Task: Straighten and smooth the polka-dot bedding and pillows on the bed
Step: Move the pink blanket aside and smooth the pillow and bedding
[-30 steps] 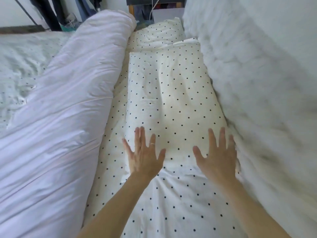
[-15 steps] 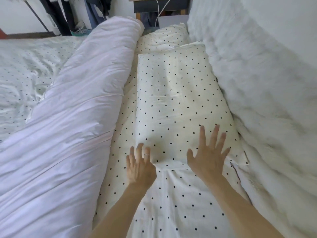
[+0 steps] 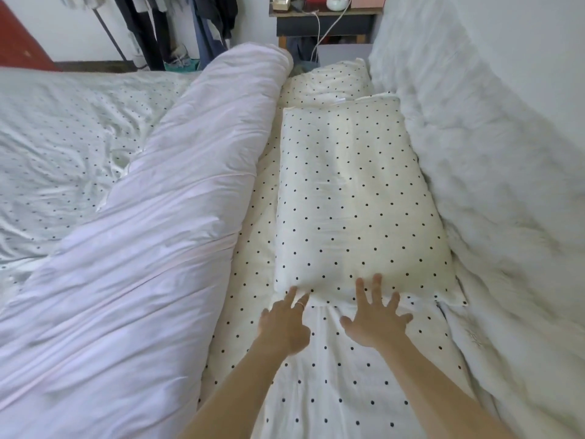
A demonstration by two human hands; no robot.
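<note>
Head view: both hands were out in front, palms down, at the near short edge of the near pillow (image 3: pixel 357 198).

- Left hand (image 3: pixel 283 324): open, fingers fairly straight and close together, tips touching the pillow's near-left corner. It gripped nothing. There was a ring (image 3: pixel 300 305) on one finger.
- Right hand (image 3: pixel 375 321): open, fingers splayed wide, tips resting on the pillow's near edge, palm over the polka-dot sheet (image 3: pixel 348 391). It gripped nothing either.
- Whether the palms pressed on the sheet or hovered just above it could not be told.

Layout:
- The near pillow was cream with black dots and lay flat, lengthwise away from the camera, in the channel between the rolled duvet (image 3: pixel 142 248) on the left and the fluffy white blanket (image 3: pixel 506 185) on the right. Its right long side touched the blanket.
- The far pillow (image 3: pixel 329 82) had the same print and sat beyond it, partly tucked under its far end.
- The sheet under the forearms was creased, with folds fanning out from the pillow edge.
- The duvet was plain white, bunched into a long roll running diagonally.
- Left of the duvet, more dotted bedding (image 3: pixel 63 137) was heavily wrinkled.

Background: a dark bedside table (image 3: pixel 323 22) stood past the pillows with a white cable (image 3: pixel 319 39) hanging off it. Hanging clothes (image 3: pixel 177 23) were at top left.
</note>
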